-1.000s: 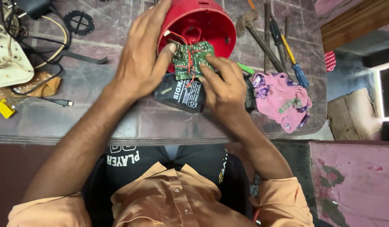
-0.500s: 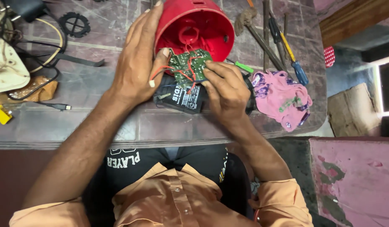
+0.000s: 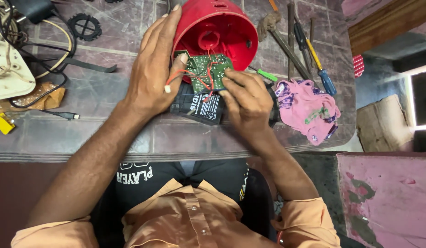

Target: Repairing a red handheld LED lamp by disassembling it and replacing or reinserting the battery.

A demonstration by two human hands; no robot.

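Stone slabs, grey and purple-veined, make up the worktable (image 3: pixel 107 133), whose near edge runs across in front of the person's orange shirt. On it, largest of the things in hand, a red plastic housing (image 3: pixel 222 34) lies on its side with its open mouth turned toward the person. The left hand (image 3: pixel 151 76) is spread flat along the housing's left wall, fingers nearly straight and pressed to the rim, steadying it rather than closing around it. At the mouth sits a green circuit board (image 3: pixel 206 69), tied by red wires (image 3: pixel 194 79) into the housing, and just below the board lies a black battery block (image 3: pixel 199 106), its long axis running roughly left to right. The right hand (image 3: pixel 247 103) is the nearer one to the board: its fingers curl in from the right, the tips resting on the board's right edge, the board lying up and to the left of them. Off to the right lie a pink cloth (image 3: pixel 309 110) and a row of screwdrivers (image 3: pixel 314 57); dark cables (image 3: pixel 42 50) trail on the left.
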